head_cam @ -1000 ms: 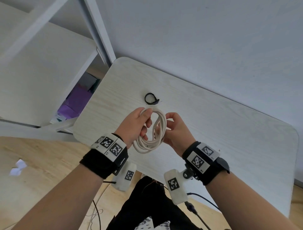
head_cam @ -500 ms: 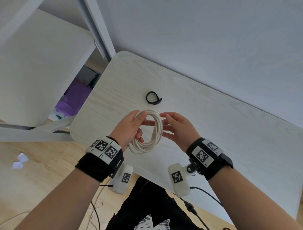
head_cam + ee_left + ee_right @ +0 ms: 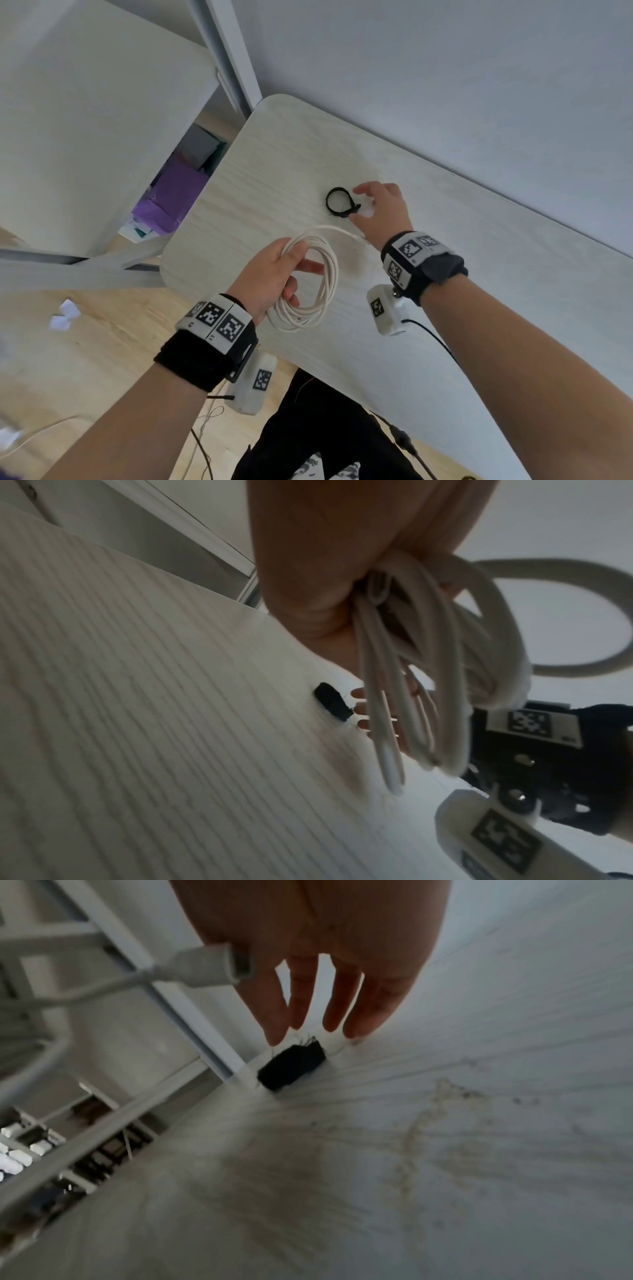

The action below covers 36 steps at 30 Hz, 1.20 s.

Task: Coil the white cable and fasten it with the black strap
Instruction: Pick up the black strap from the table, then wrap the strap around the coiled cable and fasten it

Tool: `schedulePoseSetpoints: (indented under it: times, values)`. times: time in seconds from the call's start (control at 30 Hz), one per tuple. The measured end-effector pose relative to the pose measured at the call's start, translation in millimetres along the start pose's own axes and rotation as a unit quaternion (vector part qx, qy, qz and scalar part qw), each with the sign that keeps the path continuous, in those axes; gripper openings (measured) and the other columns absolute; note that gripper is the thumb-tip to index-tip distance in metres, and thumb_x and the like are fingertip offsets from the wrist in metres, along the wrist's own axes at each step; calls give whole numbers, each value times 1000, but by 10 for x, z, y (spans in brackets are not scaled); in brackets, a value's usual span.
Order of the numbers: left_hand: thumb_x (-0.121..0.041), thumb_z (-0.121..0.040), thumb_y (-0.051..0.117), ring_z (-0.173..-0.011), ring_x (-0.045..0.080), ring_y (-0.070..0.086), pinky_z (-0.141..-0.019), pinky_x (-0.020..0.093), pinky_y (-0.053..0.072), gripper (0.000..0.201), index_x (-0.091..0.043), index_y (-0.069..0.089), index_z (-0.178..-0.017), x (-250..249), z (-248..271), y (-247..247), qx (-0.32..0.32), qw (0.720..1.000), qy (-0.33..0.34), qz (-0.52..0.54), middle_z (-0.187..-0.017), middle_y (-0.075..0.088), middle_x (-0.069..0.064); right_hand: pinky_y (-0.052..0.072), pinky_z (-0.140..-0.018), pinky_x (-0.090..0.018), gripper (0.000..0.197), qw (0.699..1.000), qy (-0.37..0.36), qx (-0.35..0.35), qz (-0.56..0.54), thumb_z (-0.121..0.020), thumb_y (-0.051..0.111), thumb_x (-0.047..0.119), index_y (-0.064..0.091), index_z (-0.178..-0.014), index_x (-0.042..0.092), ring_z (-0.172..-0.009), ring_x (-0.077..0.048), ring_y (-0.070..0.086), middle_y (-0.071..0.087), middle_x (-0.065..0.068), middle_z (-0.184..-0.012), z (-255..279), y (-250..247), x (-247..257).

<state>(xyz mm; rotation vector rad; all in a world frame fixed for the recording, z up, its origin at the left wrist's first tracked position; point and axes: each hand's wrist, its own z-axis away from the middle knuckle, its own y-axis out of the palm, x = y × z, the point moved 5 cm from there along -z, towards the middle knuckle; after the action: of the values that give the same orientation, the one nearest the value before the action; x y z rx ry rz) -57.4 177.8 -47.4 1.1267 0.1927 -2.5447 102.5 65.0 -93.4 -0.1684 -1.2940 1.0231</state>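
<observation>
The white cable [image 3: 317, 274] is wound into a coil of several loops, and my left hand [image 3: 274, 270] grips it above the near part of the table; the left wrist view shows the loops [image 3: 428, 669] hanging from the curled fingers. One cable end with its plug [image 3: 212, 966] sticks out toward my right hand. The black strap [image 3: 337, 202] lies on the table as a small loop, also seen as the strap [image 3: 291, 1066] just beyond the fingertips. My right hand [image 3: 371, 205] hovers at the strap's right side, fingers straight and spread, holding nothing.
The light wood-grain table [image 3: 445, 274] has a rounded left corner and stands against a grey wall. A white shelf frame [image 3: 226, 58] stands to the left, with purple items [image 3: 171, 195] below it. Paper scraps [image 3: 63, 315] lie on the wooden floor.
My right hand has let go of the coil and reached forward to the black strap. The left hand now holds the coil alone.
</observation>
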Motion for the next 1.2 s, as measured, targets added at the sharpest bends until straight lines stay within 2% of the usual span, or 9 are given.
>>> schedulePoseSetpoints:
  times: [0.13,0.27,0.43,0.5,0.63,0.77,0.93,1.1,1.2]
  values:
    - [-32,-96,44,-37,9,38,-37,23,44,19,-17,55,-89,11,-14,-16,-1,1000,-1,-8,-80,74,1,29,-104,-40,49,988,-49,23,144,-76,65,21,50,-122,30,-125,-27,32,37,-3,-137,5,122,34]
    - [-32,-96,44,-38,9,39,-38,23,43,21,-16,57,-96,24,-43,0,1,1000,1,-23,-81,74,1,24,-106,-42,55,978,-100,7,181,-74,67,18,45,-123,32,-127,-26,28,31,-2,-140,57,163,68]
    - [-33,-96,44,-38,9,38,-38,23,43,21,-16,57,-97,34,-54,31,6,1000,-3,-24,-81,75,0,21,-103,-38,20,963,-129,25,235,-79,65,26,63,-98,24,-121,-26,30,43,-1,-129,8,167,84]
    - [-32,-96,44,-37,9,38,-38,23,43,21,-15,56,-96,21,-54,44,7,1000,0,-24,-81,75,1,22,-100,-37,16,967,-117,30,227,-80,63,29,65,-95,23,-117,-26,33,46,0,-123,11,151,61]
    - [-33,-96,44,-37,9,38,-38,23,44,21,-16,55,-92,-15,-64,61,8,1000,11,-28,-82,74,1,30,-93,-33,18,985,-85,12,152,-82,61,30,65,-98,21,-108,-24,40,48,-2,-112,77,69,46]
    - [-33,-95,45,-38,10,38,-39,24,44,20,-18,57,-92,-80,-58,114,13,999,29,-40,-81,74,0,38,-68,-19,10,999,-34,35,-23,-85,59,23,60,-94,18,-79,-14,52,55,5,-86,210,-21,131]
    - [-36,-93,47,-39,8,39,-40,25,45,18,-20,55,-90,-238,-19,186,25,997,52,-60,-88,72,3,56,-69,-36,7,968,28,51,-246,-91,47,9,47,-86,15,-63,-18,63,66,-4,-73,439,-196,299]
    - [-36,-92,48,-38,9,39,-39,24,45,22,-15,55,-95,-443,63,302,57,991,79,-87,-90,71,5,53,-77,-45,5,975,-8,-4,-220,-92,41,12,44,-94,13,-78,-29,64,65,2,-74,638,-448,417]
    - [-34,-93,47,-37,8,37,-39,25,44,20,-15,54,-90,-594,155,439,80,989,100,-73,-83,72,1,53,-69,-38,3,976,-11,-41,-215,-93,39,14,42,-95,14,-65,-17,57,57,1,-74,746,-601,466]
